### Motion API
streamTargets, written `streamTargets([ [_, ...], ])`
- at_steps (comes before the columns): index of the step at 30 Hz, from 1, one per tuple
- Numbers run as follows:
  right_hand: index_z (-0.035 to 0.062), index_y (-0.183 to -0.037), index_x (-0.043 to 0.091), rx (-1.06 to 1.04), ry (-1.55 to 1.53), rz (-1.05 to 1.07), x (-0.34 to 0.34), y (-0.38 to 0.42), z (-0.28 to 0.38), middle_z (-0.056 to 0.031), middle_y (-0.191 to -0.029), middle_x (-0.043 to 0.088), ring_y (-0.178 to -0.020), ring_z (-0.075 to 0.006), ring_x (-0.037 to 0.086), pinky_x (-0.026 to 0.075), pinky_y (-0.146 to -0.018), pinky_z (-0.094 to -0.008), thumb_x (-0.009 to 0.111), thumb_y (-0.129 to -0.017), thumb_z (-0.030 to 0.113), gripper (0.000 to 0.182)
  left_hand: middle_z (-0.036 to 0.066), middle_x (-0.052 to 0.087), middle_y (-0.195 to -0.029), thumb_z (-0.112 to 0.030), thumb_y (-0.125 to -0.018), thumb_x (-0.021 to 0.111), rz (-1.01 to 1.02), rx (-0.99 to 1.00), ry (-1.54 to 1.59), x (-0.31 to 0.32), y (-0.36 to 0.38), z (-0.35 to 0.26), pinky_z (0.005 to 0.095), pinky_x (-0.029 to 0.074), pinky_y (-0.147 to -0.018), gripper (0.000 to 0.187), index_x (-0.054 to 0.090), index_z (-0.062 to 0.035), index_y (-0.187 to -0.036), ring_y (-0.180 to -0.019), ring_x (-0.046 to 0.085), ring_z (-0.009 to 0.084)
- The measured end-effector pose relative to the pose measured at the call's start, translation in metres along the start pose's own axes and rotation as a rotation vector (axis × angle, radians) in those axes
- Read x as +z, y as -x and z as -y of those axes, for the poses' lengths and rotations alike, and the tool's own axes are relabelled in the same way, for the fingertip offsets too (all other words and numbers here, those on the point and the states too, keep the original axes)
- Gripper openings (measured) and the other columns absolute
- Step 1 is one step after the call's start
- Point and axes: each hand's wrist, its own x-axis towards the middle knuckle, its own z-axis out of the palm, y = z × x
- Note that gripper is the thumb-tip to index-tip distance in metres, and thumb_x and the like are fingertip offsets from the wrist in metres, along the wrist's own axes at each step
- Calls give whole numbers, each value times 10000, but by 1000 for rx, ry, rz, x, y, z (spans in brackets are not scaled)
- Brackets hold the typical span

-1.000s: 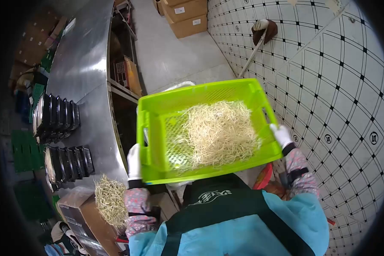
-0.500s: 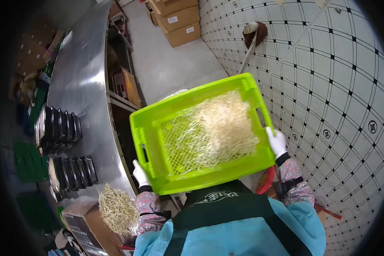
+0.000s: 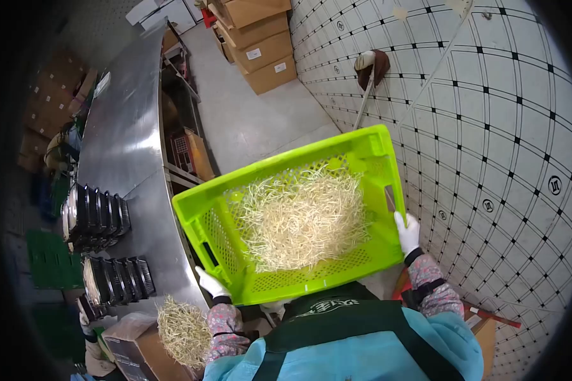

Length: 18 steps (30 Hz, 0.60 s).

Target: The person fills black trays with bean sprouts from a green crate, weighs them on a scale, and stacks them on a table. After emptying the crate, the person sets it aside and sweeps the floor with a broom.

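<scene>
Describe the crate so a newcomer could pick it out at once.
Find the metal table running up the picture's left side. Right of its near end, mid-picture, the left hand and right hand hold the crate. Unlike the black trays on the table, it is bright lime green, perforated and holds a heap of pale sprouts.

Before me, the head-worn camera is looking forward and steeply down over the wearer's apron (image 3: 343, 314), facing a green crate (image 3: 380, 159) close below; its wide view is taking in the steel table (image 3: 127, 114) leftward and patterned tiles (image 3: 476, 159) rightward.
</scene>
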Motion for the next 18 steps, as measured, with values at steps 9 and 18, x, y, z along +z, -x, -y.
streamTargets([
  [9,-17,-953,692,361,144,124,-34,-76,12,-168,-851,718,-828,-291,702,523,-748,-386,573,-900,572,603,3,569,-749,-391,-1048,421,209,178,-412,14,-12,26,255,415,-624,459,634,-41,-839,-689,500,86],
  [18,-23,-1071,670,179,292,524,-51,-167,43,-183,-952,718,-878,-277,703,547,-797,-383,612,-916,428,480,68,672,-971,-509,-1008,427,235,75,-558,33,-19,52,292,485,-794,577,669,5,-1104,-863,606,155],
])
